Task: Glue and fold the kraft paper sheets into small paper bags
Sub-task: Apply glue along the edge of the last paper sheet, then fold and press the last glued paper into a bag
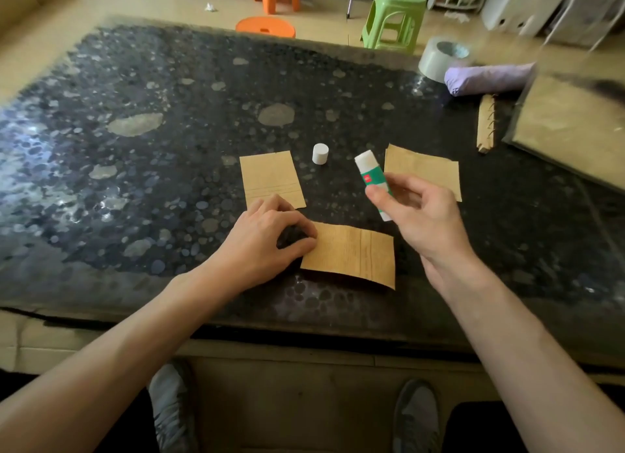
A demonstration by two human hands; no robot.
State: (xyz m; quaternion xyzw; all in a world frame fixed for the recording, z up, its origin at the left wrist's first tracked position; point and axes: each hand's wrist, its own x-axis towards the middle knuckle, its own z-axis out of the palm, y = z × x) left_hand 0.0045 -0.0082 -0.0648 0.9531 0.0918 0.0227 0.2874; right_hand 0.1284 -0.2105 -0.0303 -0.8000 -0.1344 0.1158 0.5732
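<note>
Dark, pebble-patterned worktop (135,182) carries a blurred kraft stack (568,128), cut off at the right edge, and three small pieces. These are the near sheet (351,254), its left end hidden under the left grip (263,239) whose curled fingers clamp it, the left sheet (270,178), and the right sheet (422,170), partly covered by the right grip (419,212). That grip pinches the uncapped glue stick (370,177) above the worktop, and the white cap (320,153) stands apart.

Tabletop (135,182): dark, speckled, glossy. Three kraft sheets lie flat on it: front sheet (355,256) near the edge, left sheet (270,178) behind it, right sheet (422,172) apart. White cap (320,153) stands upright between the back two. Far right: tape roll (436,60), purple bundle (487,77) just beside it, cardboard strip (486,123), brown pack (575,128).
</note>
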